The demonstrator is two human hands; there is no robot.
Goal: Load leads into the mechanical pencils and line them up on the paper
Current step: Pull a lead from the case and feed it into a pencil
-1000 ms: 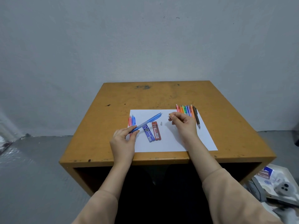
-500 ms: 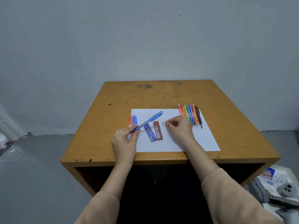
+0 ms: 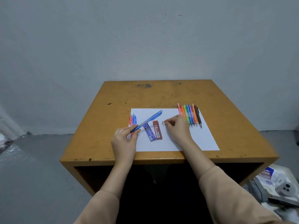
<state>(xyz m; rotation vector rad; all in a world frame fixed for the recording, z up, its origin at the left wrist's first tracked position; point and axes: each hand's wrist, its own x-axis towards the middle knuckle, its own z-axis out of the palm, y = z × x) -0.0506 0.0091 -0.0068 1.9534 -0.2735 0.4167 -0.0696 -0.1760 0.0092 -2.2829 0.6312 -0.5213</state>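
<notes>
On the white paper sheet (image 3: 178, 143) atop the worn yellow wooden surface (image 3: 161, 94), I see the left hand (image 3: 124, 141), its grip pinching a translucent blue mechanical pencil (image 3: 150, 119) slanted across the sheet. The right hand (image 3: 178, 129) has its grip pinched on a small white piece (image 3: 164, 124), just beside the flat red lead case (image 3: 157, 130).

Bare room, perhaps a home, grey wall (image 3: 145, 38), worn wooden table (image 3: 161, 94), floor clutter (image 3: 278, 183)
</notes>
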